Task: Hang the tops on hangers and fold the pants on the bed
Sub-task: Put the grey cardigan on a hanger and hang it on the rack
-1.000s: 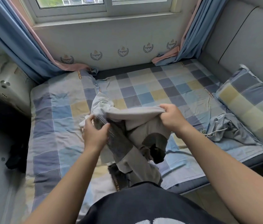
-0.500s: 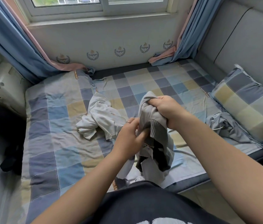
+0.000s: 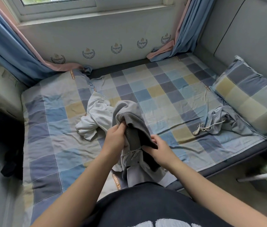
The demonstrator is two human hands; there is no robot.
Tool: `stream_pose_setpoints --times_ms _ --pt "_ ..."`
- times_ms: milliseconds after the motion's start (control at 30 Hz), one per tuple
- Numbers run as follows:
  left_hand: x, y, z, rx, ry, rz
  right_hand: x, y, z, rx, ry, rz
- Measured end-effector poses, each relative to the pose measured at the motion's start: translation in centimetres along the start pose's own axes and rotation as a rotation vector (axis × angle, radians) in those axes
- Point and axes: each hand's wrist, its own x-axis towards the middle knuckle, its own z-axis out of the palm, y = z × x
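Head-worn cam view, looking down at a bed point(image 3: 162, 89) covered w/ a checked sheet in blue, grey & pale yellow squares. A person in a black top point(image 3: 145, 207) stands at the bed's near edge.

Both hands hold up a grey fabric garment w/ a dark ribbed band point(image 3: 130, 119), just above the middle of the near edge. The left hand point(image 3: 114, 141) grips the band's edge, fingers curled round the fabric. The right hand point(image 3: 159, 150) grasps the dark inner side lower down, fingers curled into it. The garment's paler lower part hangs btwn the forearms & drapes over the near edge; what looks like a short zip shows below the band. Can't tell if it is a top or pants.

Just beyond the left hand, near the bed's middle, a crumpled white cotton garment point(image 3: 96, 115) lies in a heap. Toward the right edge, a crumpled blue-grey garment w/ a white drawstring point(image 3: 224, 120) lies beside a checked pillow point(image 3: 250, 102). The pillow sits along the right edge against a grey padded headboard point(image 3: 244, 38). Blue & pink curtains point(image 3: 14, 51) hang down to both far corners, under a window point(image 3: 88, 4).
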Motion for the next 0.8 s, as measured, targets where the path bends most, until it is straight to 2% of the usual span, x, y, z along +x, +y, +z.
stream_pose_setpoints --times_ms 100,200,267,367,433,533,600,733,800 --pt "-0.3 0.0 -0.3 -0.132 -0.060 -0.091 1.1 0.3 0.2 -0.288 0.053 -0.022" --pt "0.2 0.2 -1.8 -0.148 -0.017 -0.074 1.5 -0.4 -0.4 -0.310 0.167 -0.055" --pt "0.6 0.1 -3.4 -0.048 0.081 -0.082 1.5 -1.9 -1.4 -0.303 0.258 -0.107" --pt "1.0 -0.9 -5.4 0.280 0.225 -0.104 1.6 -5.0 -3.1 -0.323 0.305 -0.187" --pt "0.1 -1.5 -5.6 0.407 0.235 0.011 1.3 -7.0 -3.2 -0.261 0.261 -0.237" --pt "-1.8 -2.1 -4.8 0.583 -0.056 0.300 0.4 -8.9 -2.2 -0.207 0.196 -0.280" --pt "-2.7 -2.4 -3.7 0.707 -0.230 0.377 -0.4 -9.3 -1.4 -0.173 0.131 -0.286" --pt "-2.4 -3.2 -2.6 0.724 -0.189 0.437 -2.2 -9.1 -1.8 -0.057 -0.051 -0.246" --pt "-1.8 -3.6 -3.3 0.768 -0.144 0.453 -2.8 -8.3 -2.6 -0.078 -0.062 -0.201"
